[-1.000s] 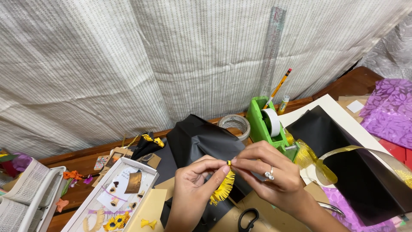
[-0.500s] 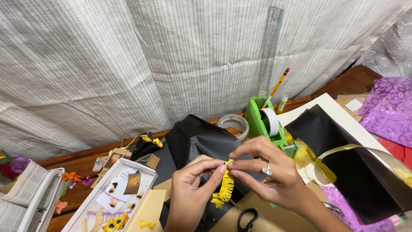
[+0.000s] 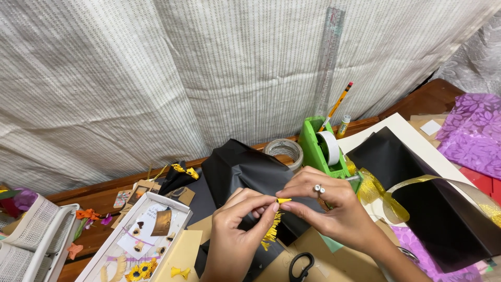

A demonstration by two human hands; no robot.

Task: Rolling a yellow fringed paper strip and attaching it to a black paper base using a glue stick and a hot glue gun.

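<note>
We pinch the yellow fringed paper strip (image 3: pixel 273 225) at its rolled top, left hand (image 3: pixel 237 235) and right hand (image 3: pixel 329 209) both clamped there; it looks light, limp and easily torn.

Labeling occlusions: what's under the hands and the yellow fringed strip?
Under the left hand, right hand and yellow fringed paper strip: crumpled black paper, brown cardboard, black-handled scissors. The scissor blades are out of frame.
</note>
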